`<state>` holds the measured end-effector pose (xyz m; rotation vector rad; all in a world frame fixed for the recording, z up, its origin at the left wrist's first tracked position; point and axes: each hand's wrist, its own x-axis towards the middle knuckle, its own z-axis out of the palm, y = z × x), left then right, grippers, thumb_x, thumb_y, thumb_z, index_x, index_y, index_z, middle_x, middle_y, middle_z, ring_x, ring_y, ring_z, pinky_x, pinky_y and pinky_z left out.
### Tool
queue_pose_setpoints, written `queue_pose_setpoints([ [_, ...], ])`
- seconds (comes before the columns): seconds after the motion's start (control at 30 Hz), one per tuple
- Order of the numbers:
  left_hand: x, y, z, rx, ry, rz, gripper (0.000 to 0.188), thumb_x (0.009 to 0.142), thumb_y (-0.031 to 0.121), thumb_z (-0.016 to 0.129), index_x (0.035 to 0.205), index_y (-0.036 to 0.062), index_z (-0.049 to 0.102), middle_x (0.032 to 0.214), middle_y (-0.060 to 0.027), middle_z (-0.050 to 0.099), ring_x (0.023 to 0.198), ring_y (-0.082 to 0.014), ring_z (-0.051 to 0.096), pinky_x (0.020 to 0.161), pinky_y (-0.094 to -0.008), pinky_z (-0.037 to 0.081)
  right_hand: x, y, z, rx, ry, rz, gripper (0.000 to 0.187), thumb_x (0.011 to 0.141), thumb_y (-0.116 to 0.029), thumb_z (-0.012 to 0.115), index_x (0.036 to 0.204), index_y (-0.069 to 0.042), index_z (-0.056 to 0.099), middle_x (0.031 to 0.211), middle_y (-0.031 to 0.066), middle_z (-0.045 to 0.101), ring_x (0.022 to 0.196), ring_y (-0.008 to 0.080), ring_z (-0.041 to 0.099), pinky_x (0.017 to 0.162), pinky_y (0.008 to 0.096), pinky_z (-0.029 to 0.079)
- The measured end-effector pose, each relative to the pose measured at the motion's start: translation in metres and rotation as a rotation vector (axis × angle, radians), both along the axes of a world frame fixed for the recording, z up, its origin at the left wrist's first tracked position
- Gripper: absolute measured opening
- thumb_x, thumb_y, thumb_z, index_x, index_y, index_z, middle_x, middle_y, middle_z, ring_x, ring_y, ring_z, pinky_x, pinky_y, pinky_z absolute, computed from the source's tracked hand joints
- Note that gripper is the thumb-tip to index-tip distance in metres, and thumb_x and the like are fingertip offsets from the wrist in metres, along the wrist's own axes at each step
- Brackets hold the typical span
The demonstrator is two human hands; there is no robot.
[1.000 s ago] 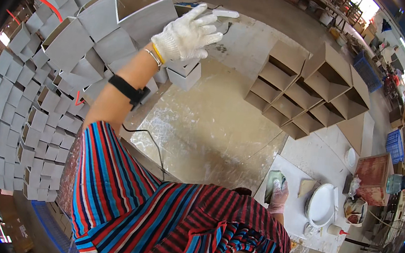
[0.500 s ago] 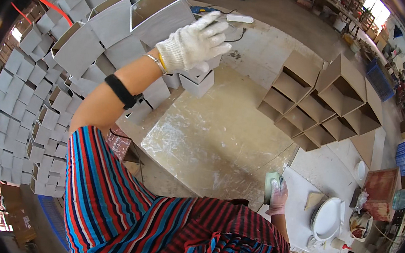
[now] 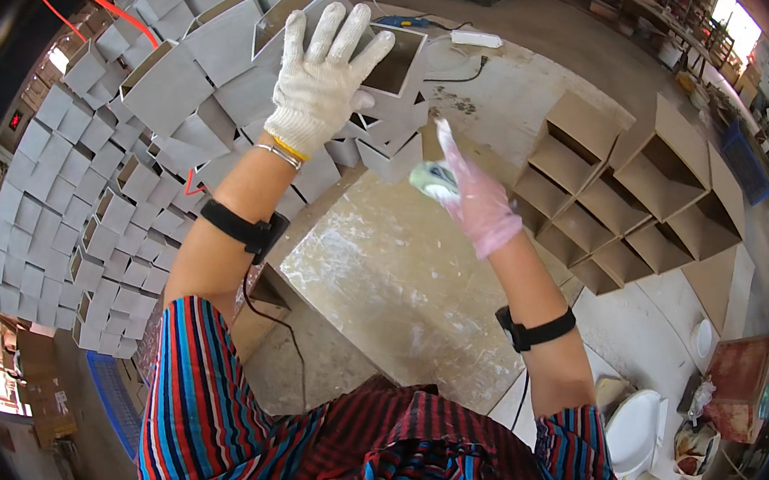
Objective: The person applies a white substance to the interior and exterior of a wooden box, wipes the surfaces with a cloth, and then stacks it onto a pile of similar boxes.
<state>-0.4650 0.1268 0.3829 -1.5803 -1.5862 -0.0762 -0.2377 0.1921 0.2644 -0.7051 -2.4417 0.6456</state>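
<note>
Left hand [image 3: 320, 74], white-gloved, fingers spread, by an open grey box [image 3: 398, 61]. Right hand [image 3: 484, 205] pinches a green pad [image 3: 427, 180] over the tan board [image 3: 400, 270]; bare surface runs to its near edge, brown dividers [image 3: 584, 120] bounding it rightward. From here I can't confirm left-hand contact; pad partly hidden by fingers

green pad [image 3: 432, 179] in right grip [image 3: 482, 205]

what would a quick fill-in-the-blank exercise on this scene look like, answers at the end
1. The white knitted glove covers the person's ____ hand.
2. The right hand holds a sponge-like pad coloured pale ____.
3. On the worktop, the open brown boxes stand in the picture's ____ half.

Missing words: left; green; right.
</note>
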Motion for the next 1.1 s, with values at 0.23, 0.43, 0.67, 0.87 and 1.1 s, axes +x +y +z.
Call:
queue_pose_setpoints([
  [0.23, -0.025, 0.000, -0.001, 0.018, -0.043, -0.223, 0.084, 0.058, 0.040, 0.081, 0.135, 0.0288, 0.048, 0.147, -0.0033, 0.034, 0.137, -0.0273, 0.028, 0.114, -0.0548, 0.018, -0.063, 0.016, 0.063, 0.226, -0.143, 0.065, 0.096, 0.077, -0.009, 0.070, 0.152, -0.022, 0.012, 0.107, 0.0189, 0.062, 0.095, 0.0383, 0.060, 0.084, 0.0462, 0.049],
  [0.43, -0.041, -0.024, 0.015, 0.299, -0.231, -0.066, 0.086, 0.062, 0.037, 0.079, 0.139, 0.0201, 0.046, 0.142, -0.0113, 0.042, 0.133, -0.0326, 0.035, 0.108, -0.0547, 0.026, -0.082, 0.028, 0.071, 0.064, -0.083, 0.043, 0.063, 0.080, -0.012, 0.069, 0.138, -0.013, 0.043, 0.106, 0.0217, 0.064, 0.097, 0.0393, 0.062, 0.084, 0.0450, 0.050],
  [0.67, -0.050, -0.026, 0.032, 0.239, -0.410, -0.268, 0.073, 0.070, 0.019, 0.077, 0.136, 0.0114, 0.048, 0.088, -0.0111, 0.063, 0.087, -0.0339, 0.061, 0.092, -0.0431, 0.047, -0.080, 0.024, 0.078, 0.077, -0.176, -0.004, 0.047, 0.082, -0.012, 0.068, 0.125, -0.007, 0.049, 0.102, 0.0212, 0.065, 0.093, 0.0407, 0.062, 0.081, 0.0450, 0.050],
  [0.87, -0.036, -0.079, 0.028, 0.329, -0.357, -0.335, 0.068, 0.070, 0.013, 0.076, 0.132, 0.0031, 0.051, 0.092, -0.0112, 0.065, 0.083, -0.0322, 0.062, 0.091, -0.0436, 0.048, -0.048, -0.002, 0.077, 0.202, -0.028, -0.042, 0.048, 0.082, -0.013, 0.068, 0.127, -0.009, 0.049, 0.103, 0.0199, 0.065, 0.092, 0.0402, 0.062, 0.083, 0.0433, 0.051],
  [1.1, -0.016, -0.172, -0.031, 0.075, -0.533, -0.270, 0.072, 0.068, 0.019, 0.079, 0.131, -0.0011, 0.049, 0.091, -0.0141, 0.064, 0.084, -0.0345, 0.062, 0.097, -0.0530, 0.043, 0.015, -0.056, 0.023, -0.089, -0.052, -0.016, 0.062, 0.071, -0.009, 0.076, 0.128, -0.010, 0.052, 0.110, 0.0135, 0.065, 0.102, 0.0320, 0.063, 0.089, 0.0409, 0.050],
])
